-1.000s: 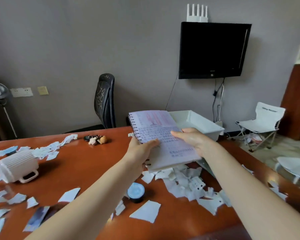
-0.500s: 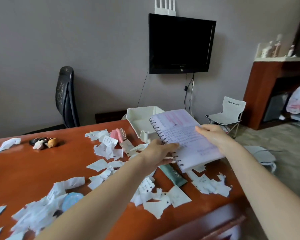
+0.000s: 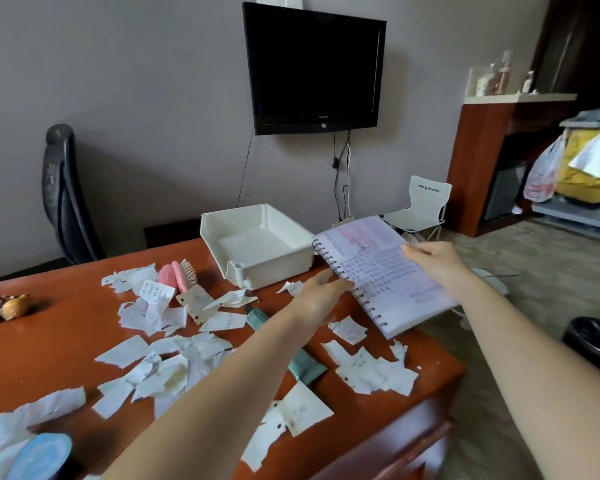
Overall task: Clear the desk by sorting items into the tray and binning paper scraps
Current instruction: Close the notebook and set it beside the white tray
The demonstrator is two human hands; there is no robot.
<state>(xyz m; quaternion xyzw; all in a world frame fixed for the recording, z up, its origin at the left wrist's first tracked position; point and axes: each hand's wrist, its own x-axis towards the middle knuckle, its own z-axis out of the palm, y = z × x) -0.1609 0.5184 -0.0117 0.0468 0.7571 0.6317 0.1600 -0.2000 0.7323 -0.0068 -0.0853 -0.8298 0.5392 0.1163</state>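
Both hands hold a spiral-bound notebook (image 3: 378, 271) with handwritten pages, lifted above the desk's right corner. My left hand (image 3: 321, 294) grips its spiral edge; my right hand (image 3: 433, 263) holds the far side, thumb on the page. An empty white tray (image 3: 257, 244) stands just left of the notebook at the desk's far edge. Torn paper scraps (image 3: 174, 344) lie scattered over the red-brown desk (image 3: 49, 341). A black bin (image 3: 593, 337) sits on the floor at the right.
On the desk lie a pink hairbrush (image 3: 177, 277), a teal tube (image 3: 303, 363), a blue-lidded jar (image 3: 42, 457) and small figurines (image 3: 4, 308). A black office chair (image 3: 63, 195) stands behind the desk. A white folding chair (image 3: 420, 211) stands beyond the desk's right end.
The view has swung right and the notebook has moved from in front of the tray to its right, past the desk corner. Both hands keep their hold.
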